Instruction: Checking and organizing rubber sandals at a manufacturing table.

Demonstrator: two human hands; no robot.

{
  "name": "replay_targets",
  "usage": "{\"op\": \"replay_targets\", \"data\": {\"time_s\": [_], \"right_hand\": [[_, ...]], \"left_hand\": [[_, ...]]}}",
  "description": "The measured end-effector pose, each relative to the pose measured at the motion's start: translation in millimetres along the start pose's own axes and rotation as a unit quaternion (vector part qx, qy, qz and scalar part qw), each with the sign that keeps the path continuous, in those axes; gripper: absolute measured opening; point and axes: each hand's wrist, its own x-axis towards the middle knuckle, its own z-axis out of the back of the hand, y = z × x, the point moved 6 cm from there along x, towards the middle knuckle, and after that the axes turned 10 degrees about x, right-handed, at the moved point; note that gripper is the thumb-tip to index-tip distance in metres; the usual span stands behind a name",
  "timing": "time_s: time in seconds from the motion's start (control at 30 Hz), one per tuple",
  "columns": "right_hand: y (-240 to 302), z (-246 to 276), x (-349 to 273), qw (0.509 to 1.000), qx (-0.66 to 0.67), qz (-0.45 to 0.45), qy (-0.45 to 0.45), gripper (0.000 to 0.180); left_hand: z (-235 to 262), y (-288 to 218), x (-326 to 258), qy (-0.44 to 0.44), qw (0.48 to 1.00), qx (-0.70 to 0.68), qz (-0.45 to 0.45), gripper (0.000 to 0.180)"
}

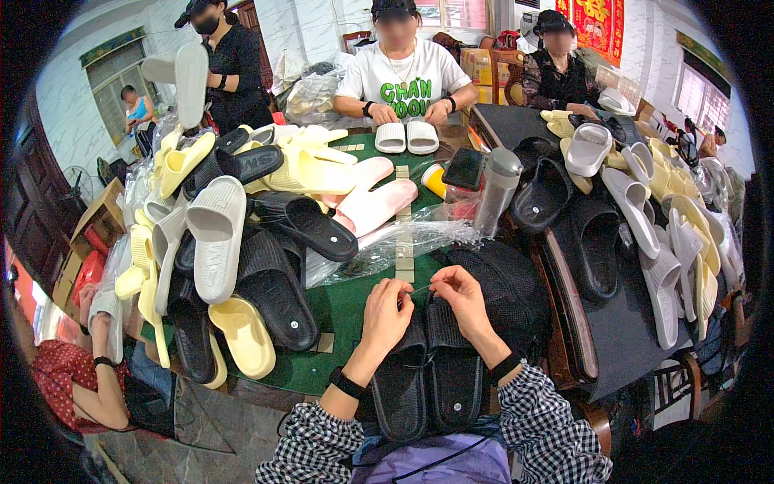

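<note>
Just in front of me a pair of black slide sandals, the left slide [399,395] and the right slide [457,379], lies side by side with the heels toward me. Above their straps my left hand [387,319] and my right hand [465,302] are held close together, fingertips pinched. A thin thread-like strand [421,288] seems to stretch between the two pinches; it is too fine to tell its kind. My wrists partly cover the slides' straps. A black mesh bag [500,282] lies close to my right hand.
Piled slides stand to the left, including a grey slide [216,234], a yellow slide [242,339] and a pink slide [375,207]. A steel tumbler [498,194] stands beyond the mesh bag. More slides cover the black table [524,129] at right. Co-workers handle slides around the tables.
</note>
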Motion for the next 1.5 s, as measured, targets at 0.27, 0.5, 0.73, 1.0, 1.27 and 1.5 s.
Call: {"op": "replay_targets", "data": {"time_s": [0.27, 0.5, 0.73, 1.0, 1.27, 1.5], "right_hand": [[-3.3, -5.1, 0.2, 0.999, -0.014, -0.003, 0.043, 0.006], [1.3, 6.0, -1.0, 0.999, 0.040, 0.005, -0.022, 0.024], [0.8, 8.8, 0.1, 0.997, 0.030, 0.017, -0.064, 0.016], [2.0, 6.1, -1.4, 0.998, 0.032, -0.001, -0.053, 0.011], [10.4, 2.7, -3.1, 0.998, -0.010, 0.034, -0.047, 0.010], [33.8, 7.7, -2.8, 0.993, 0.022, 0.078, -0.084, 0.012]], "left_hand": [[4.3, -12.1, 0.3, 0.024, 0.998, 0.000, -0.050, 0.005], [4.6, 0.4, -1.0, -0.009, 1.000, 0.006, -0.015, 0.007], [8.9, 3.0, 0.9, -0.022, 0.999, -0.012, 0.026, 0.034], [51.3, -69.0, -40.1, -0.029, 0.990, 0.052, -0.125, 0.023], [48.6, -92.9, -131.3, 0.156, 0.965, 0.175, -0.120, 0.052], [25.7, -77.6, -150.5, 0.193, 0.935, 0.263, -0.138, 0.060]]}}
